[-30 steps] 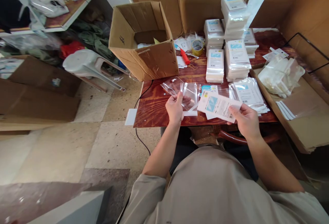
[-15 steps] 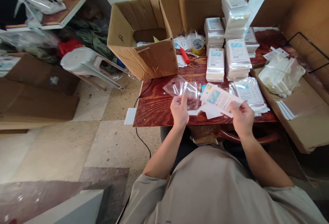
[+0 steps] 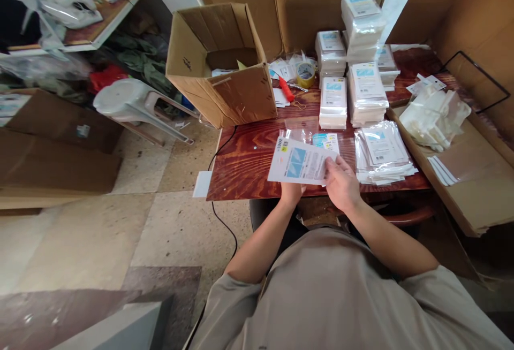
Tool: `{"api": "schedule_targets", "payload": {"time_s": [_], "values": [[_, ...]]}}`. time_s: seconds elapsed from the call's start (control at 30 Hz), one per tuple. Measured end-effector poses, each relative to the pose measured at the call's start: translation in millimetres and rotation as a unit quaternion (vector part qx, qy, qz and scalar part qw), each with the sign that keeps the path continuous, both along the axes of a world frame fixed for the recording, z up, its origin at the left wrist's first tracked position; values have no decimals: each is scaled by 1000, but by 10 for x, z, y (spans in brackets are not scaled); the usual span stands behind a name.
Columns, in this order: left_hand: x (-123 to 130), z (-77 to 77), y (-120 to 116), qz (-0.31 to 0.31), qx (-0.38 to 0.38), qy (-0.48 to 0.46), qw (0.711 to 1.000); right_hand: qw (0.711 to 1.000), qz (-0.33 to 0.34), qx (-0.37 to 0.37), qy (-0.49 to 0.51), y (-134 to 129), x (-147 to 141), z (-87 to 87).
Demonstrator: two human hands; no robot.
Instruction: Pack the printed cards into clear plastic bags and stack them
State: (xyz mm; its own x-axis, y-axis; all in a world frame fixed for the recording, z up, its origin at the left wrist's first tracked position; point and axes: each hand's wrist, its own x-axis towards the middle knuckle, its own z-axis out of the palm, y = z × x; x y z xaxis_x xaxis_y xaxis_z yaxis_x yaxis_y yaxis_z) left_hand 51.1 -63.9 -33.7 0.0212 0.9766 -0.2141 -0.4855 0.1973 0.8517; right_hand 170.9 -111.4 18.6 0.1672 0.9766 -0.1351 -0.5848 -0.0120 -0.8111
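Observation:
My right hand (image 3: 342,183) pinches the right end of a white printed card (image 3: 297,162) with two blue panels and a yellow mark. Under the card's lower edge is my left hand (image 3: 291,193), its fingers mostly hidden. A clear plastic bag (image 3: 301,125), the one in my left hand a moment ago, shows past the card's far edge. Loose blue and white cards (image 3: 331,141) lie on the table just beyond. Right of my right hand rests a spread pile of bagged cards (image 3: 379,149).
Tall stacks of bagged cards (image 3: 369,85) stand at the back. An open cardboard box (image 3: 244,96) sits at the table's left. Yellow tape (image 3: 305,74) and a red-handled tool (image 3: 286,90) lie between them. At right, a shallow carton (image 3: 482,189) holds plastic bags (image 3: 436,117).
My right hand has brought the card leftward, over my left hand and the clear bag. The card now covers the left fingers, and the loose cards beyond are more visible.

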Motion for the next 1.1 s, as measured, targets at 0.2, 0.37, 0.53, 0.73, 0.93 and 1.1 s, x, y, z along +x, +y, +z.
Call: {"api": "schedule_targets", "payload": {"time_s": [0.2, 0.37, 0.53, 0.73, 0.93, 1.1], "values": [[-270, 162, -34, -81, -16, -111, 990, 999, 25, 17, -42, 70, 89, -124], [-291, 244, 68, -147, -86, -74, 983, 998, 3, 22, -62, 146, 317, -27], [-207, 216, 142, -70, -103, -33, 992, 993, -62, -63, -81, -91, 647, 19], [-157, 257, 172, 18, -113, -108, 988, 973, 1, -169, -160, -434, 789, -207], [-10, 257, 62, 42, -105, -109, 988, 937, -156, -87, -302, -402, 561, -328], [-27, 271, 4, 63, -58, -88, 992, 893, -243, -49, -377, -341, 372, -357]]}}
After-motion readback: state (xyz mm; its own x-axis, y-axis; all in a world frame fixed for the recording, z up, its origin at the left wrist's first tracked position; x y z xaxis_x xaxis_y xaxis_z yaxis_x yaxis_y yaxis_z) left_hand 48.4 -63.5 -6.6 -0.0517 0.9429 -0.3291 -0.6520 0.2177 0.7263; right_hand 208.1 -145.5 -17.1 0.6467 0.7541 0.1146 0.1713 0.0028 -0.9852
